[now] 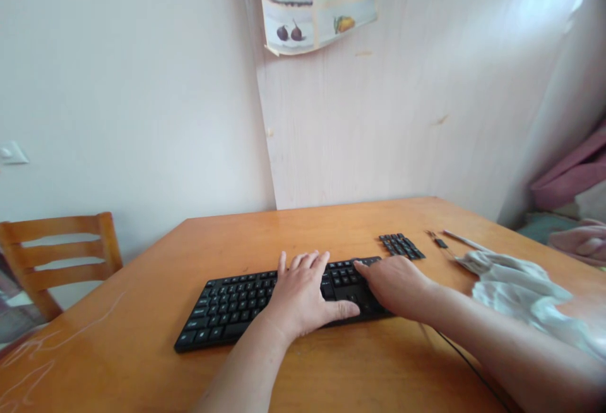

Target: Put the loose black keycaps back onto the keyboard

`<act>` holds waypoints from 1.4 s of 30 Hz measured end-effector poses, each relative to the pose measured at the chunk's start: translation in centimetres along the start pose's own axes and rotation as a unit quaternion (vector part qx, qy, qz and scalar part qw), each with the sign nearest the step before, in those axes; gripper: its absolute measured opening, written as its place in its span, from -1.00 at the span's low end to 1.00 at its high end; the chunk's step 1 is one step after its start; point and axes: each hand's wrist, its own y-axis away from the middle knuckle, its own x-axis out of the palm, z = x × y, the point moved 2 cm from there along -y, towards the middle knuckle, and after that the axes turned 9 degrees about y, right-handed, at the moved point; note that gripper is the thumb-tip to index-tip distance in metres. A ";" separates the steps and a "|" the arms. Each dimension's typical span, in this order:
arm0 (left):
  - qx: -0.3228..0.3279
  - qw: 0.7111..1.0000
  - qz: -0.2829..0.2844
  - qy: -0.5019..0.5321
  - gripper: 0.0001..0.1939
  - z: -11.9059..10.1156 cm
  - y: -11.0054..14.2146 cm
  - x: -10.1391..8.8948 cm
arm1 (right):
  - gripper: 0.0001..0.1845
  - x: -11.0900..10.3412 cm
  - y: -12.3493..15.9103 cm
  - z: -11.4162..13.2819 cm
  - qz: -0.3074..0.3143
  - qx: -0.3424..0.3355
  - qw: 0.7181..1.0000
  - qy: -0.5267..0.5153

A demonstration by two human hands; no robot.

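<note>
Black plastic, a full-width keyboard (222, 305) lies at a slant on the orange-brown tabletop (331, 375), and I can see both bare hands over it. The left hand (300, 296) is spread flat across its middle, thumb stretched toward the right-hand end. The right hand (398, 283) is at that end, fingers bent down to the keys; whether they pinch anything, I cannot tell from here.

Just beyond sits a patch of loose dark keycaps (401, 246), set close together — a careless sweep of the right wrist could scatter them. If the left palm eased off, a hard push at one end might make the keyboard skid or turn. The thin cable (466, 362) runs by the right forearm — snagged, it could tug something askew. Rumpled pale plastic (516, 283) lies farther right, where a small part could vanish into its folds.
</note>
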 end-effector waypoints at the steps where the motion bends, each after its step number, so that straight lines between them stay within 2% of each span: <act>1: 0.003 1.000 0.023 0.003 0.10 0.2 0.1 0.1 | -0.51 0.0 0.0 0.0 0.006 0.002 1.000 0.000; 4: 0.012 0.996 0.088 0.013 0.26 0.5 0.2 0.6 | -0.50 0.1 -0.1 -0.1 0.014 0.002 1.000 -0.006; 6: 0.015 0.994 0.108 0.014 0.30 0.5 0.2 0.8 | -0.50 0.1 -0.2 -0.2 0.012 0.003 1.000 -0.009; 11: 0.002 0.994 0.110 0.014 0.40 0.6 0.1 1.0 | -0.49 0.2 -0.3 -0.4 0.023 0.008 1.000 -0.017; 16: -0.005 0.995 0.103 0.013 0.33 0.7 0.0 0.9 | -0.61 -0.7 -0.1 -0.6 0.033 0.015 0.999 -0.028; 18: -0.005 0.995 0.102 0.014 0.32 0.8 -0.1 0.9 | -0.67 -1.3 -0.1 -1.0 0.036 0.039 0.998 -0.029; 22: 0.000 0.995 0.100 0.014 0.32 1.0 0.0 0.9 | -0.63 -1.7 -0.5 -2.4 0.019 0.114 0.992 -0.044; 30: -0.015 0.996 0.085 0.020 0.28 1.9 0.0 1.0 | -0.55 -0.1 -1.3 -4.4 0.039 0.182 0.979 -0.078; 34: -0.009 0.997 0.065 0.030 0.25 1.9 -0.2 1.0 | -0.55 0.0 -1.4 -4.4 0.036 0.183 0.979 -0.086; 42: -0.006 0.998 0.060 0.030 0.25 1.9 -0.2 0.5 | -0.57 -0.2 -1.2 -3.6 -0.002 0.120 0.989 -0.083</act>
